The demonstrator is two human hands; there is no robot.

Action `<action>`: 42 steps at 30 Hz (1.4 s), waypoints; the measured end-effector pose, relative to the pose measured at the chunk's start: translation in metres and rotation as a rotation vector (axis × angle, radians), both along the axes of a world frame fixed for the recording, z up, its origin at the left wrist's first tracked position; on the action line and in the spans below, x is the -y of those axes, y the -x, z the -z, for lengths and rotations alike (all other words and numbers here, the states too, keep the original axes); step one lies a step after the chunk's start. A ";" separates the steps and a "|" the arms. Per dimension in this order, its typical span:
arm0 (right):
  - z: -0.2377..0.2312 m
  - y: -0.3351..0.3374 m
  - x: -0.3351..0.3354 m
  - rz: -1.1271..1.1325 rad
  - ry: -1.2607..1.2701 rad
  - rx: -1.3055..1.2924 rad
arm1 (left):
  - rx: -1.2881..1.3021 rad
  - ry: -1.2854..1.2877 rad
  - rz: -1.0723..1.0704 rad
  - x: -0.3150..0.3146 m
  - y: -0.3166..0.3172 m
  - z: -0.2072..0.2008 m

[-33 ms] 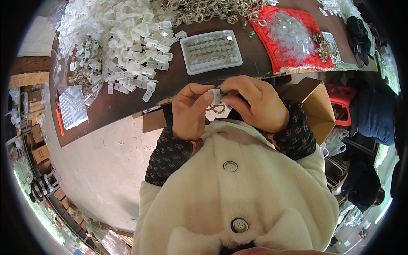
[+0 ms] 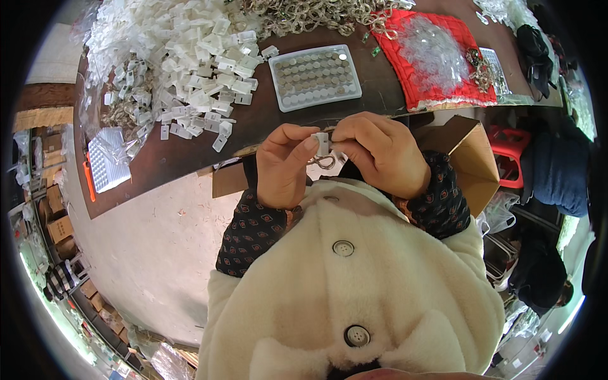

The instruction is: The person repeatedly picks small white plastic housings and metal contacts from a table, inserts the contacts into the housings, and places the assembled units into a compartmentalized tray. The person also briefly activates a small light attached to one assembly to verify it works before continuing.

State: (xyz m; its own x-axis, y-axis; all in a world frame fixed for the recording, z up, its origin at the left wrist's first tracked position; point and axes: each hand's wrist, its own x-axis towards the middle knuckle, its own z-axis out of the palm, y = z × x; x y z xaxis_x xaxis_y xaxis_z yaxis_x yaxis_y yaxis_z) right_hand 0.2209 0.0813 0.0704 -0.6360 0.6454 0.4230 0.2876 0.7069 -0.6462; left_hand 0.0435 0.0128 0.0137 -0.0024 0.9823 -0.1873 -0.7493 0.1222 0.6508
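Observation:
My left hand (image 2: 284, 161) pinches a small white plastic piece (image 2: 322, 144) between thumb and fingers, just in front of the table edge. A metal loop (image 2: 325, 163) hangs below the piece. My right hand (image 2: 380, 152) is closed, its thumb and index fingertips together at the right edge of the same piece. Beyond my hands, on the table, lies a clear tray (image 2: 322, 101) with rows of round, coin-like discs in it. To its left spreads a large heap of white plastic pieces (image 2: 209, 76).
Metal clasps (image 2: 310, 16) are piled at the back. Clear plastic bits lie on a red cloth (image 2: 408, 69) at the right. An orange-handled tool (image 2: 89, 180) is at the table's left end. An open cardboard box (image 2: 472, 155) and a red stool (image 2: 510, 149) stand right of me.
The fingers of my right hand have drawn in slightly around the edge of the white piece. My left hand stays where it was.

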 end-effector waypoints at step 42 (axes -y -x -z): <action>-0.014 -0.052 -0.132 -0.037 0.435 -0.837 | -1.730 -0.186 -0.476 0.013 0.099 -0.006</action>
State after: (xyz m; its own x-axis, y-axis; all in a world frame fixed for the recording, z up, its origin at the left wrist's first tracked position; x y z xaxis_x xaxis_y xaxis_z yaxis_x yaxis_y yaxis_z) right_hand 0.2731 0.2138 0.0841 -0.2583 0.8395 0.4780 -0.4070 0.3542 -0.8420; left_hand -0.0557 -0.0002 0.0193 -0.3133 0.8450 0.4334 0.7756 -0.0357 0.6302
